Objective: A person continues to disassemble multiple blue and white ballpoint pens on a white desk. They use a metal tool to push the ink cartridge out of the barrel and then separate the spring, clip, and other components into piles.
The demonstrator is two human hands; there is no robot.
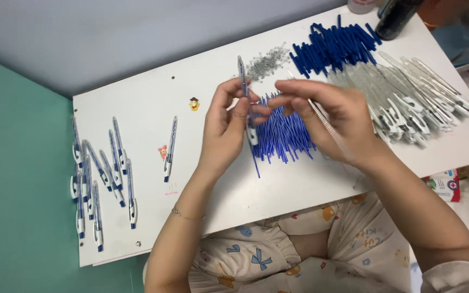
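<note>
White table (153, 103), pen barrel (243, 87) upright

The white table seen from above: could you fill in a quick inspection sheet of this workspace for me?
Surface: white table with two small stickers.
Job's things: left hand holds a pen barrel upright; right hand holds a thin refill. Blue refills lie heaped beneath the hands.
Clutter: finished pens at the left edge, one pen apart; blue caps, springs, clear barrels.
Hands: both bare, pinching parts.
Cables: nothing seen.
Surroundings: teal floor, dark bottle.
</note>
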